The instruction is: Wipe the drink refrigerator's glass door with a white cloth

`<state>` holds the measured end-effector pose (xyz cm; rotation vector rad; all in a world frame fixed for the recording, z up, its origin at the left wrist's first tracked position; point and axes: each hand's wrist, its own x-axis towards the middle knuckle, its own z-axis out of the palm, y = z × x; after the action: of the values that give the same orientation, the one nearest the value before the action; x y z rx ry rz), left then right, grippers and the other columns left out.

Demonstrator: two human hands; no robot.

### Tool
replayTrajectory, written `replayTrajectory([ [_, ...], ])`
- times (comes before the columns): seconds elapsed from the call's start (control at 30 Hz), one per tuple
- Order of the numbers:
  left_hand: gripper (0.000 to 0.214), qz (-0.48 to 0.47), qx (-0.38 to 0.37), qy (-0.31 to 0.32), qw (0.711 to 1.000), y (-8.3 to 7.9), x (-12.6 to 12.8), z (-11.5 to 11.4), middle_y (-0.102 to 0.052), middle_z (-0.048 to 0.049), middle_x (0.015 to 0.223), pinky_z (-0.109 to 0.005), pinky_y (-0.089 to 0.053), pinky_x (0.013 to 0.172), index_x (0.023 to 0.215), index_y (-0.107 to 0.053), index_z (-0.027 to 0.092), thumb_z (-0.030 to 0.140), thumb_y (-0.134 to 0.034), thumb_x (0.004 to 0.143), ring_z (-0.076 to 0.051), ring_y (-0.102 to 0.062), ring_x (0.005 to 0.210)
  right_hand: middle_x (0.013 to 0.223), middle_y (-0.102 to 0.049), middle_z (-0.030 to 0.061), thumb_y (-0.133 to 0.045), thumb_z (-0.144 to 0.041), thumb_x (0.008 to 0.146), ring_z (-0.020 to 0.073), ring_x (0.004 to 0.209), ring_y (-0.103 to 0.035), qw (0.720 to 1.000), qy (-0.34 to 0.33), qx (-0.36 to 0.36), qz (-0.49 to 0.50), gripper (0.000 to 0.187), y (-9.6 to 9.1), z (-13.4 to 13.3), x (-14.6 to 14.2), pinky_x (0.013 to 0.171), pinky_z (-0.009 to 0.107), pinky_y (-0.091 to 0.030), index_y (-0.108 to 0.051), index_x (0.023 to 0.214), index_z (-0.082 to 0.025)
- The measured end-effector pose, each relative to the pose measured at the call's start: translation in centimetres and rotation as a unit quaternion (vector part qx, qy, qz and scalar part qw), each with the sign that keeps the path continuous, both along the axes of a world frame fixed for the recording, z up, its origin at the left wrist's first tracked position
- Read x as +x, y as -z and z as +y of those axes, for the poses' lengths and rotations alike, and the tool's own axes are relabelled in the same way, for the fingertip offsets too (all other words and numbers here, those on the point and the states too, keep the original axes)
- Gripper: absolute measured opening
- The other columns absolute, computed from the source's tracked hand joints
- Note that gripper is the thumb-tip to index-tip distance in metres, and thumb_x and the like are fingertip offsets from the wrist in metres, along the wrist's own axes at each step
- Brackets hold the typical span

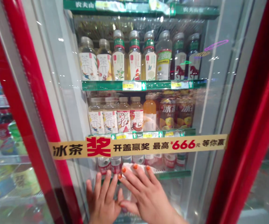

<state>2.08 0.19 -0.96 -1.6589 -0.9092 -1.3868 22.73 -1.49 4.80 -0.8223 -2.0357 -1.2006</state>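
My left hand (103,199) lies flat toward the glass door (78,186) of a drinks cooler, fingers up and apart, with nothing seen in it. Beside it, my right hand (149,194), with orange-painted nails, has its fingers stretched over a white cloth or tissue (130,165) and holds it against the glass. Most of this white piece is hidden under the fingers. The two thumbs are close together. Just above both hands, a yellow strip (157,155) with black and red Chinese lettering runs across the door.
Behind the glass, bottled drinks (134,63) stand in rows on shelves with green price rails (102,85). Red door frames (248,149) rise on both sides. Through the left side, another shelf (8,160) with packaged drinks shows blurred. Light reflections cross the pane.
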Motion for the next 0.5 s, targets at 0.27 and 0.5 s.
replayTrajectory([
  [0.27, 0.073, -0.044, -0.008, 0.006, 0.999, -0.2, 0.6, -0.5, -0.042, -0.0002, 0.176, -0.051, -0.008, 0.145, 0.173, -0.037, 0.032, 0.033, -0.064, 0.105, -0.018, -0.022, 0.173, 0.188, -0.009, 0.0054, -0.054, -0.056, 0.109, 0.0415, 0.173, 0.007, 0.968, 0.103, 0.034, 0.228, 0.089, -9.5, 1.5, 2.4, 0.137, 0.078, -0.005, -0.006, 0.18, -0.03],
  [0.5, 0.08, 0.006, 0.027, 0.039, 0.999, -4.5, -3.0, -2.6, -0.043, -0.0014, 0.177, -0.041, -0.03, 0.139, 0.171, -0.04, 0.032, 0.016, -0.068, 0.098, -0.018, -0.043, 0.164, 0.183, -0.029, -0.0121, -0.037, -0.07, 0.112, 0.0244, 0.175, 0.002, 0.992, -0.026, 0.046, -0.113, 0.069, -4.8, 1.3, 0.6, 0.143, 0.053, 0.013, -0.039, 0.173, -0.037],
])
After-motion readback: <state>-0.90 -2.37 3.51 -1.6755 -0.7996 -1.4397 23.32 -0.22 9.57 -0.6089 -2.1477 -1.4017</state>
